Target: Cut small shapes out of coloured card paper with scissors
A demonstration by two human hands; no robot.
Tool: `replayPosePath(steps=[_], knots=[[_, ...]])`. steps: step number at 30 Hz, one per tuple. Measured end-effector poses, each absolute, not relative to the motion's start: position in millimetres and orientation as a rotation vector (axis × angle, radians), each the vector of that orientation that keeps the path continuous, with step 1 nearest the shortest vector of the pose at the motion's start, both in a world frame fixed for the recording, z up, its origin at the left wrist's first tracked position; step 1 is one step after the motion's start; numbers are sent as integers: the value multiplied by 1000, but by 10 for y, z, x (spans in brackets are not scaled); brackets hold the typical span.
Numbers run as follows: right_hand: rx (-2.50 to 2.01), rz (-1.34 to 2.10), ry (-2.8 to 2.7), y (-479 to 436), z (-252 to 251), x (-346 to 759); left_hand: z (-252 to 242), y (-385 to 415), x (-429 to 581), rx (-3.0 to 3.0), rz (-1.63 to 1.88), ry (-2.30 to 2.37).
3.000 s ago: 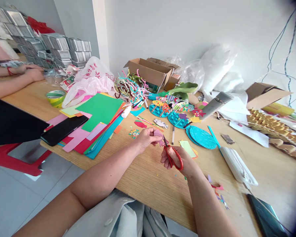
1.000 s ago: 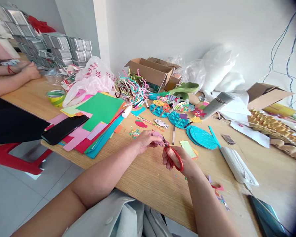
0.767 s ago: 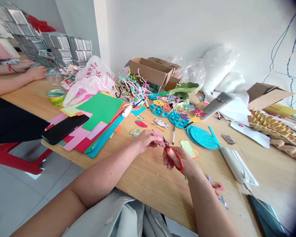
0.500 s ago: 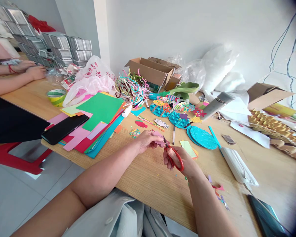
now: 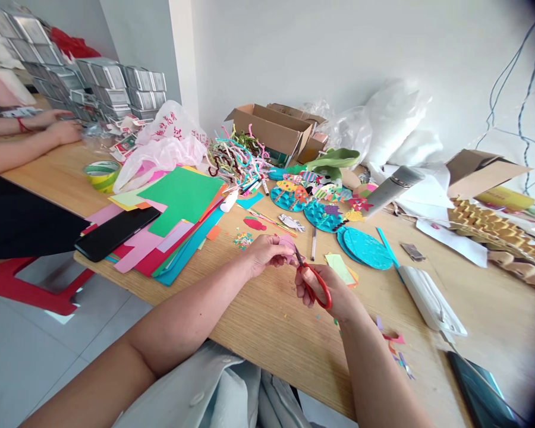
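Note:
My left hand (image 5: pixel 270 254) pinches a small piece of pink paper (image 5: pixel 287 241) above the table. In my right hand (image 5: pixel 321 288) is a pair of red-handled scissors (image 5: pixel 311 282), its blades up against the pink paper's right side. How far the blades stand apart is hard to make out. Just beyond my hands lie a red fish-shaped cutout (image 5: pixel 254 223), a white patterned fish cutout (image 5: pixel 292 223) and a pen (image 5: pixel 314 244). Tiny coloured paper bits (image 5: pixel 243 239) are heaped near my left wrist. Light green paper slips (image 5: pixel 340 268) lie beside my right hand.
Stacked coloured paper (image 5: pixel 182 199) with a black phone (image 5: pixel 118 233) lies left. Blue discs (image 5: pixel 368 248), decorated fish and a grey bottle (image 5: pixel 395 189) stand beyond. A white power strip (image 5: pixel 432 300) is right. Another person's hands (image 5: pixel 62 126) rest at the far left.
The pink paper has turned slightly between my left fingers, and the scissor blades have shifted a little against it. Both arms stay nearly in place.

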State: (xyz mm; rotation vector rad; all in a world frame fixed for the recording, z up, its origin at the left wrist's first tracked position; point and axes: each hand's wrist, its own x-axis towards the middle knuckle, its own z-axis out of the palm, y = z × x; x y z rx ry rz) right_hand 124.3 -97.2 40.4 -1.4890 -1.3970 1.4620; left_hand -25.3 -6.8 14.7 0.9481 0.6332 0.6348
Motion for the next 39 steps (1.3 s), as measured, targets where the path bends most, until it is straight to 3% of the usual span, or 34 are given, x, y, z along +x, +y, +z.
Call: replayPosePath(steps=[39], knots=[[-1453, 1466, -1439, -962, 383, 1261, 164, -82, -251, 990, 651, 662]])
